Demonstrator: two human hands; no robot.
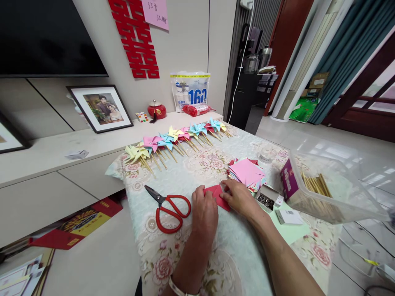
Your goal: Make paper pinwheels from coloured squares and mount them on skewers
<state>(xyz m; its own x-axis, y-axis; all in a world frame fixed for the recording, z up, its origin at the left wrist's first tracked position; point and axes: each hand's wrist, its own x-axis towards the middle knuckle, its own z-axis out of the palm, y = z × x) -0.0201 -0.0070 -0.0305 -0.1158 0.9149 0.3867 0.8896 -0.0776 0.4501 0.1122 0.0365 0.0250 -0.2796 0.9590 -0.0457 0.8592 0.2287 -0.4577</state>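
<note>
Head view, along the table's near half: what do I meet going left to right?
Red-handled scissors → left hand → red paper → right hand → small open box → clear plastic bin holding wooden sticks.
</note>
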